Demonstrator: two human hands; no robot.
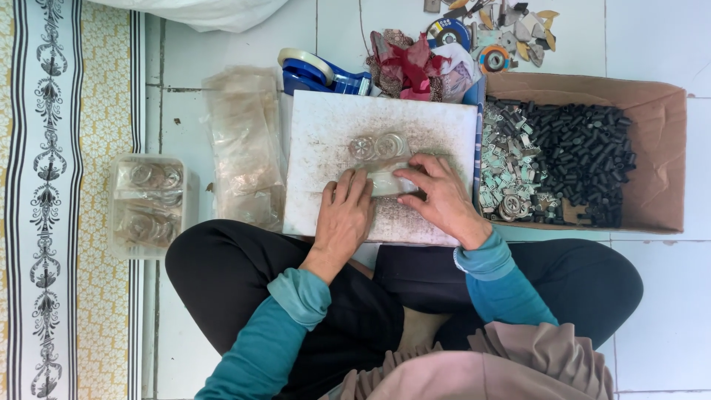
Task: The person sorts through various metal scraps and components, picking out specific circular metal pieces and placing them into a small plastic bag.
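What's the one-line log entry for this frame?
left hand: flat on clear packet | right hand: pinching packet edge | surface: white board | right: cardboard box of parts

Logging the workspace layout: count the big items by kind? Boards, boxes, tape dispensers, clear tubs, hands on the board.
White board: 1
Cardboard box of small parts: 1
Blue tape dispenser: 1
Clear tub: 1
Hands on the board: 2, left hand and right hand, both on a clear packet
Total: 6
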